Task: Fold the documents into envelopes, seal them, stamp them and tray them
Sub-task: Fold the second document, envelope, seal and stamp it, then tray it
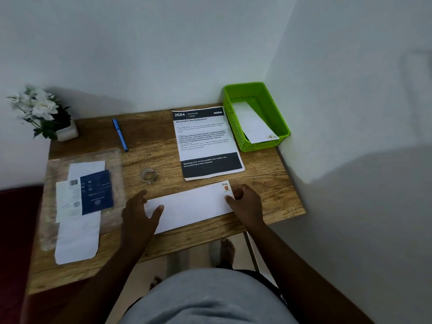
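Near the bench's front edge lies a stamped envelope (190, 206), left hand (140, 212) flat on one end, right hand (245, 199) pinching the other, so traying's probably next. One envelope's already in the green tray (280, 118); a printed document (205, 141) still looks unfolded.

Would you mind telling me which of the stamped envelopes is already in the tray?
The envelope leaning inside the green tray at the far right corner; the other stamped one lies flat on the desk under both hands.

the small print on the printed sheet (205, 142) and on the blurred blue leaflet (96, 192) cannot be read, the left hand (140, 212) covers the stamped envelope's (191, 205) near-left corner, and the basket (261, 123) wall hides part of its envelope (251, 121).
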